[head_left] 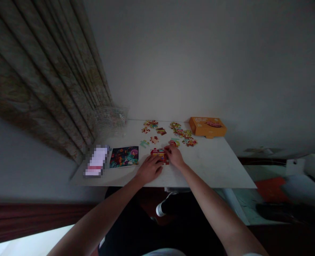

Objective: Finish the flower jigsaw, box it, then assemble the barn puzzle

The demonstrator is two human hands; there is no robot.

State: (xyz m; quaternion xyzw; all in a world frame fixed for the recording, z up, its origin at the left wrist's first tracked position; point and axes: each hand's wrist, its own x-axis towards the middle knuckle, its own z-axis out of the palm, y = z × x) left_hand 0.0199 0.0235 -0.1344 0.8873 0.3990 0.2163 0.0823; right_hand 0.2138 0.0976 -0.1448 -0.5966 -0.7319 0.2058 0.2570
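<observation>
A small joined patch of red and yellow jigsaw puzzle point(162, 154) lies near the front middle of the white table. My left hand point(150, 169) rests on its left and lower part, fingers stretched out flat over the pieces. At the patch's right edge, my right hand point(174, 156) has its fingers pinched together on a puzzle piece, mostly hidden under the fingertips. Just beyond the right hand lies a red and green puzzle piece point(173, 142). Loose pieces nearby include a pale green piece point(144, 143) and a pinkish piece point(154, 139).
Several loose puzzle pieces point(186, 134) spread toward the back. An orange box point(208, 127) stands at the back right. On the left are a dark colourful picture sheet point(124, 156), a blurred-out phone point(96, 160) and clear bubble wrap point(110, 116) beside the curtain point(74, 71).
</observation>
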